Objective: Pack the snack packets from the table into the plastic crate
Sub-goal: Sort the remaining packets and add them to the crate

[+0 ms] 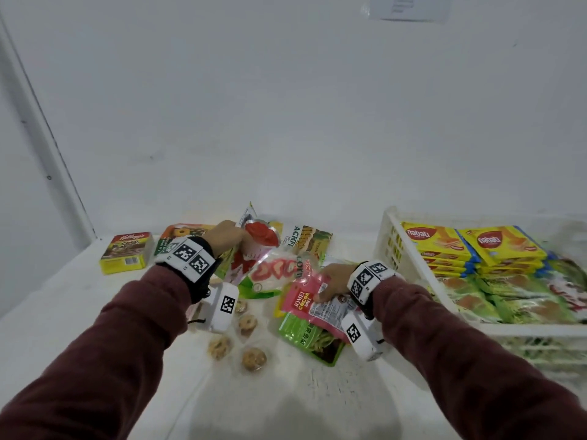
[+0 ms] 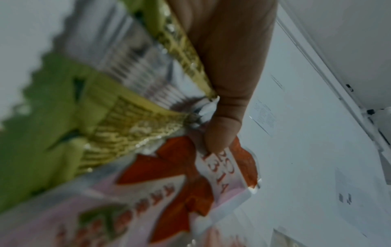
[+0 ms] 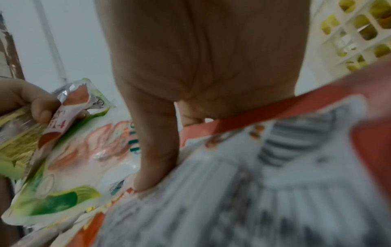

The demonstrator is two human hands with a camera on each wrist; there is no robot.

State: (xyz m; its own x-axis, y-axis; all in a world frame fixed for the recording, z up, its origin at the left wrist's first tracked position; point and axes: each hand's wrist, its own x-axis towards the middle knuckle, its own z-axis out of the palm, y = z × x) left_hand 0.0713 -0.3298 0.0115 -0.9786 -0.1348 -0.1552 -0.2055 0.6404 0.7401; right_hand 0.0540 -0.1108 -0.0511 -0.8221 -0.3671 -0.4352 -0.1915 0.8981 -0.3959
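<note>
My left hand [image 1: 230, 238] pinches the top corners of a bunch of snack packets [image 1: 254, 255]: a red-and-white one [image 2: 190, 180] and a green-and-gold one [image 2: 63, 133], lifted above the table. My right hand [image 1: 332, 282] grips a pink cocoa packet [image 1: 303, 301], thumb on its printed back [image 3: 253, 183], over a green packet [image 1: 309, 339]. The white plastic crate [image 1: 389, 246] stands at the right, holding yellow wafer packs [image 1: 435, 241] and green packets [image 1: 495, 293].
A yellow cereal box [image 1: 127, 252] and an orange packet [image 1: 178, 235] lie at the back left of the white table [image 1: 79, 306]. Several wrapped cookies [image 1: 252, 358] lie near my left wrist. A green-and-brown packet [image 1: 313, 241] rests against the back wall.
</note>
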